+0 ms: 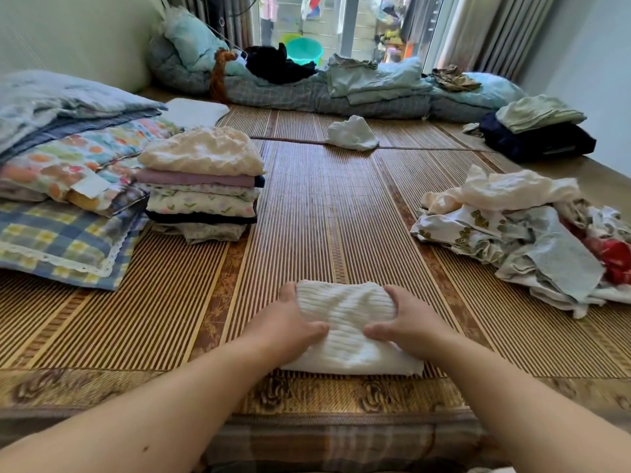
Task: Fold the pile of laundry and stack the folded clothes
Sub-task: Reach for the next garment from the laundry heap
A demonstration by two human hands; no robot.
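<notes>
Head view, near edge of the mat [307, 216]: gripping the folded white ribbed garment [345, 312] from both sides with left hand [290, 322] and right hand [406, 322], thumbs pressed on top, fingers curled round the side edges, probably to lift it without spilling the folds. Looks meant for the folded stack [201, 186] at the mat's left edge beside the pillows [68, 199], with only bare mat between. Further off at the right edge, yet to be folded, the loose pile [512, 240]; near the far edge, a stray white piece [353, 133] before rolled bedding [341, 90].
</notes>
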